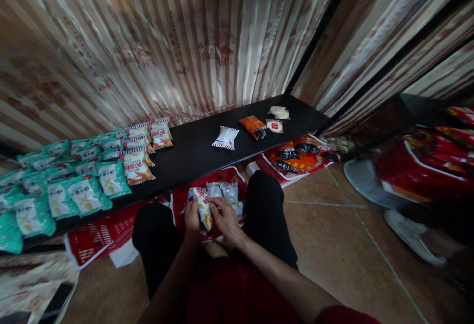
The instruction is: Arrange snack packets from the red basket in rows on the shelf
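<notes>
Between my knees, both hands are on an orange-and-white snack bag [203, 207], held above a red basket [237, 175]. My left hand [191, 219] grips the bag's left side. On its right side, my right hand [224, 216] has the fingers bent against the bag. Several silvery-white packets [230, 191] lie in the basket behind and beside my hands. Matching orange-and-white bags [136, 166] stand in a row on the black shelf [185, 162], beside rows of teal snack bags [89, 194].
On the shelf lie a striped white packet [225, 138], an orange bag [255, 127] and small pale packets [274, 125]. Red baskets [107, 232] stand below. At right are a basket of orange-black packs [296, 158], a grey stool [361, 178] and another person's shoe [411, 235].
</notes>
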